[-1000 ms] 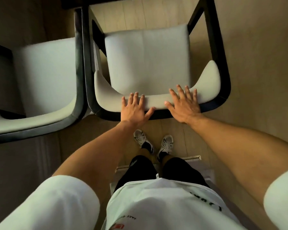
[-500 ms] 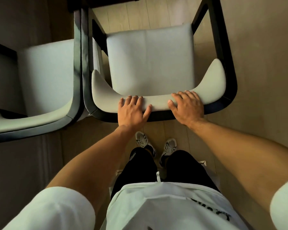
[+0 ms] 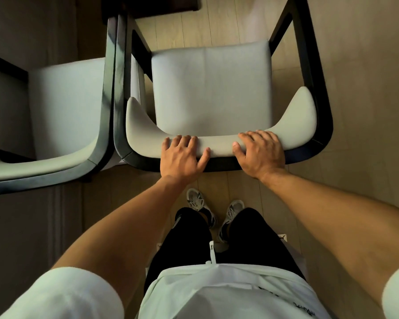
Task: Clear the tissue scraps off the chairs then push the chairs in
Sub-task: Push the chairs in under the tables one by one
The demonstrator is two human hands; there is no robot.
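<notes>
A black-framed chair (image 3: 211, 88) with a pale grey seat and curved padded backrest stands right in front of me. My left hand (image 3: 182, 155) grips the top of the backrest left of its middle, fingers curled over the pad and thumb out to the right. My right hand (image 3: 259, 151) grips the backrest just right of the middle, fingers wrapped over the top. No tissue scraps show on the seat. A second chair (image 3: 62, 104) of the same kind stands close on the left, its frame almost touching the first one; its visible seat is bare too.
A dark table edge (image 3: 152, 4) shows at the top, above the gap between the chairs. Light wooden floor (image 3: 366, 88) runs to the right of the chair. My feet in grey trainers (image 3: 213, 209) stand just behind the backrest.
Both hands went from lying flat on the backrest to curling over its top. The chair sits a little farther from me, toward the table, and my feet stepped closer.
</notes>
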